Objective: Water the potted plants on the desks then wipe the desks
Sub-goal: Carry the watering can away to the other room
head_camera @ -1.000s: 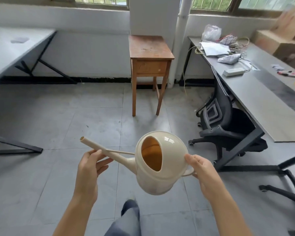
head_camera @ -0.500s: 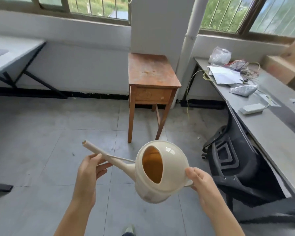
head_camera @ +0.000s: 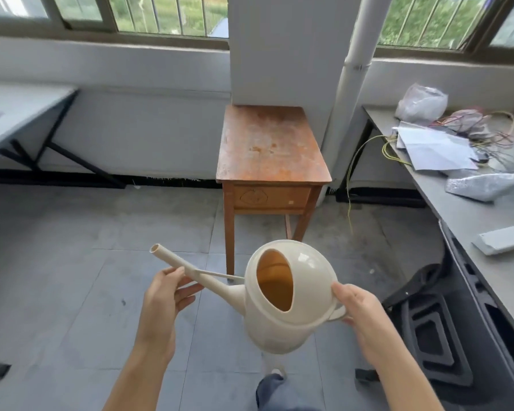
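A cream plastic watering can [head_camera: 303, 324] hangs in front of me over the grey tiled floor, its long spout pointing up and to the left. My right hand [head_camera: 359, 312] grips its handle at the can's right side. My left hand [head_camera: 163, 301] holds the spout from below, fingers curled around it. Through the can's oval opening the inside looks orange-brown; I cannot tell how much water it holds. No potted plant is in view.
A small brown wooden table [head_camera: 267, 146] stands ahead against a white pillar. A grey desk [head_camera: 487, 215] at right carries papers, wires and plastic bags, with a black office chair [head_camera: 445, 330] tucked beside it. A white desk [head_camera: 9, 114] stands at far left.
The view has moved forward toward the wooden table, which now looks larger and closer. Both hands keep the same hold on the watering can.
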`<control>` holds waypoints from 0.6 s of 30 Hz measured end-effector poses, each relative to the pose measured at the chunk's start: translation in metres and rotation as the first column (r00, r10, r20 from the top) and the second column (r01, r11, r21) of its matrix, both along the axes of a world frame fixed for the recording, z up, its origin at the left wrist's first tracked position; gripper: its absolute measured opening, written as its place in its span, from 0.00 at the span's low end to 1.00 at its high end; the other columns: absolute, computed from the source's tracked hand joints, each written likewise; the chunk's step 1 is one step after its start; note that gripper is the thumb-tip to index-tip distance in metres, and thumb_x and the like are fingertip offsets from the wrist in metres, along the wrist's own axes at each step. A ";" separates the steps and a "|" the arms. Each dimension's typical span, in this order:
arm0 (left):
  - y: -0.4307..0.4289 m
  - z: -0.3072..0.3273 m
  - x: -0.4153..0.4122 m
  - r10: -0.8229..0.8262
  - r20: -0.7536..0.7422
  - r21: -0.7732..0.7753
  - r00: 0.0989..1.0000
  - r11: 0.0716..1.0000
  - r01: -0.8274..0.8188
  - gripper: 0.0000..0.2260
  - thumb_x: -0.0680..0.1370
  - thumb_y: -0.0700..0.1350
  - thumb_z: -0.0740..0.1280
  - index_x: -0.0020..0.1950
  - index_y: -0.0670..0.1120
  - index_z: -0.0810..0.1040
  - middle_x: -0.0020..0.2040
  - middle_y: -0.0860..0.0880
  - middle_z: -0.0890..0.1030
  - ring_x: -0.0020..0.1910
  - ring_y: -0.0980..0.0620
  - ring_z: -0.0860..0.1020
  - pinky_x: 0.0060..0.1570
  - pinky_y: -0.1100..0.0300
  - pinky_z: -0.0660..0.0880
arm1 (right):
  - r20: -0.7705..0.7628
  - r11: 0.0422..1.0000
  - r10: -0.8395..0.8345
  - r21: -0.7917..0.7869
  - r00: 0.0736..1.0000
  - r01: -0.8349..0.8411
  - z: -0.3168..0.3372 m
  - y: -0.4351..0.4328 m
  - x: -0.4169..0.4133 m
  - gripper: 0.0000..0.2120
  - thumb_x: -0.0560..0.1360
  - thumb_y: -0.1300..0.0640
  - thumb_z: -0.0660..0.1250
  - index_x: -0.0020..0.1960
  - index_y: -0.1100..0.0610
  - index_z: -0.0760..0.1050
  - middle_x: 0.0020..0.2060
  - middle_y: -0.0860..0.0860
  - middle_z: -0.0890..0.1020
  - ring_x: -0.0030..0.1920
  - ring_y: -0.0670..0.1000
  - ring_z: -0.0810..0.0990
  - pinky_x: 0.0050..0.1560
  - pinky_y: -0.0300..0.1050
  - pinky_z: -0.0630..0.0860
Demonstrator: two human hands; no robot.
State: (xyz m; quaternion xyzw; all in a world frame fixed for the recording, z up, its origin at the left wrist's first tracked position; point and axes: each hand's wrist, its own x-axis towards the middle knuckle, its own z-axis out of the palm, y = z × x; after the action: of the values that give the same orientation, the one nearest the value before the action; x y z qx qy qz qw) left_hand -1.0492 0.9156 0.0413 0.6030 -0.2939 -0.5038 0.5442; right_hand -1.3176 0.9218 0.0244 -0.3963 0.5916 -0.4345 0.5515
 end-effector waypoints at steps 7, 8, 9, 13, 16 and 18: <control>-0.096 0.010 -0.057 0.059 -0.007 0.011 0.998 0.998 -0.059 0.09 0.80 0.42 0.55 0.44 0.46 0.74 0.44 0.46 0.80 0.49 0.45 0.80 0.48 0.54 0.71 | 0.012 1.000 0.025 0.010 1.000 -0.025 0.005 -0.114 -0.054 0.17 0.58 0.42 0.69 0.35 0.57 0.76 0.30 0.44 0.83 0.40 0.49 0.78 0.48 0.45 0.71; -0.106 0.010 -0.062 0.058 -0.006 0.018 0.998 0.998 -0.058 0.10 0.80 0.42 0.55 0.44 0.46 0.74 0.44 0.46 0.80 0.49 0.45 0.80 0.48 0.54 0.71 | 0.014 1.000 0.019 0.019 1.000 -0.019 0.005 -0.127 -0.059 0.19 0.57 0.42 0.69 0.34 0.57 0.76 0.30 0.44 0.83 0.40 0.48 0.78 0.49 0.46 0.72; -0.116 0.010 -0.066 0.057 -0.005 0.020 0.998 0.998 -0.057 0.10 0.80 0.42 0.55 0.44 0.46 0.74 0.44 0.45 0.80 0.49 0.44 0.80 0.47 0.54 0.71 | 0.023 0.999 0.028 0.016 0.999 -0.029 0.006 -0.138 -0.062 0.18 0.57 0.42 0.70 0.34 0.58 0.76 0.30 0.43 0.83 0.39 0.47 0.79 0.49 0.45 0.72; -0.164 0.004 -0.079 0.051 -0.001 0.032 0.999 0.998 -0.051 0.10 0.80 0.42 0.54 0.44 0.46 0.74 0.44 0.45 0.80 0.48 0.44 0.79 0.46 0.55 0.71 | 0.022 1.000 0.026 0.012 0.999 -0.026 0.002 -0.182 -0.074 0.20 0.56 0.41 0.69 0.33 0.59 0.74 0.31 0.43 0.82 0.37 0.43 0.78 0.45 0.41 0.70; -0.202 -0.003 -0.080 0.041 0.008 0.035 0.999 0.999 -0.041 0.10 0.80 0.42 0.55 0.44 0.45 0.74 0.44 0.45 0.81 0.48 0.44 0.80 0.46 0.55 0.71 | 0.023 0.999 0.012 0.045 1.000 -0.013 -0.008 -0.220 -0.079 0.13 0.60 0.45 0.69 0.26 0.54 0.76 0.29 0.43 0.83 0.39 0.48 0.78 0.47 0.44 0.71; -0.235 -0.006 -0.078 0.046 0.005 0.031 0.999 0.998 -0.046 0.10 0.80 0.42 0.55 0.44 0.45 0.74 0.43 0.45 0.81 0.47 0.44 0.80 0.47 0.55 0.72 | 0.004 0.999 0.019 0.048 1.000 -0.019 -0.011 -0.250 -0.078 0.15 0.58 0.41 0.70 0.26 0.53 0.77 0.30 0.43 0.83 0.42 0.50 0.78 0.53 0.49 0.71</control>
State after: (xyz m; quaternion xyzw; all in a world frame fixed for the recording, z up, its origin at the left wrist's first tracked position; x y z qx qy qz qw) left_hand -1.1274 0.6804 0.0353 0.6189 -0.2733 -0.4944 0.5457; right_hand -1.3956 0.6717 0.0131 -0.3879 0.5971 -0.4156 0.5659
